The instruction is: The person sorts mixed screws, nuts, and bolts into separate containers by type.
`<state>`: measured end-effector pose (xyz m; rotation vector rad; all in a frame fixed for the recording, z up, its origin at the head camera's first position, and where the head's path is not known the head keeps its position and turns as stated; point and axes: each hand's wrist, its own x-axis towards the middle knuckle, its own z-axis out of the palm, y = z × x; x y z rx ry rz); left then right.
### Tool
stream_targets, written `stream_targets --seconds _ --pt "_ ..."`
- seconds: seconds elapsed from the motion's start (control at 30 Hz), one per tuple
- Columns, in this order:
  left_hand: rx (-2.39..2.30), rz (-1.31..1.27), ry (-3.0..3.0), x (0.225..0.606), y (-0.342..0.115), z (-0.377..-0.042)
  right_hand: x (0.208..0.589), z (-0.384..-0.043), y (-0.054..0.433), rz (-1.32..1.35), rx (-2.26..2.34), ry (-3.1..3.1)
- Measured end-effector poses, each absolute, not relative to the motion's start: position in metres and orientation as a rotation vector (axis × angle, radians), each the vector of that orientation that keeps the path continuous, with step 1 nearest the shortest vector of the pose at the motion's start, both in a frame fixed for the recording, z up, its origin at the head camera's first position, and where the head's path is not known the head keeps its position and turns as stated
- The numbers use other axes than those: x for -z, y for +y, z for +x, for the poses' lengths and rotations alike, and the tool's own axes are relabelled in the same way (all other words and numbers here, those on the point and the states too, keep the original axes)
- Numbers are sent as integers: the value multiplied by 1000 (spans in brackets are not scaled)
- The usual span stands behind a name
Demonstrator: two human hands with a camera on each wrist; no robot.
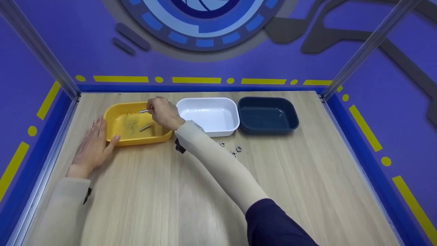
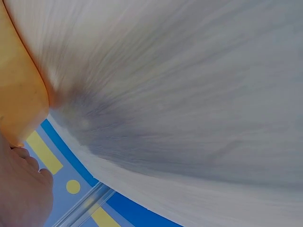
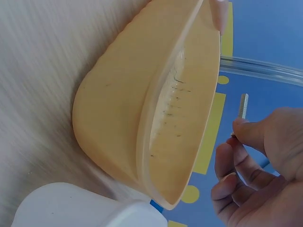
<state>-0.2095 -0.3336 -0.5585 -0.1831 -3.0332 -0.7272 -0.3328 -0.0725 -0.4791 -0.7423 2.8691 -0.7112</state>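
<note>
- Head view: a yellow tray [image 1: 143, 140] sits on the wooden table [image 1: 307, 191], with a white tray [image 1: 208, 118] at its 3 o'clock and a dark tray [image 1: 268, 130] beyond that.
- The left hand [image 1: 93, 145] lies at the yellow tray's 8 o'clock, fingers straight along the outer side, thumb touching the near rim.
- The right hand [image 1: 165, 112], apart from the left, is over the yellow tray's 2 o'clock side, pinching a threaded bolt [image 1: 143, 111] that points to 9 o'clock.
- A loose bolt [image 1: 144, 128] lies inside the yellow tray, just off the middle towards 4 o'clock.
- Three nuts [image 1: 241, 149] rest on the table near the white tray's 5 o'clock.
- Left wrist view: the yellow tray's outer wall shows between 9 and 10 o'clock, the left hand at 8 o'clock.
- Right wrist view: at 4 o'clock, the right hand's thumb and finger clamp the threaded bolt, which points towards 12; the white tray shows at 7 o'clock.
</note>
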Motion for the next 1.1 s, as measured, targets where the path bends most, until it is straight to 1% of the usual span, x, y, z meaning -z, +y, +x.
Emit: stream_targets --seconds 0.53,1.1 --pt "723 -174 -3024 559 -333 -210 478 -332 -59 -703 745 2885" --pt "719 -187 -3019 560 -334 -209 465 -320 -38 -831 741 2849"
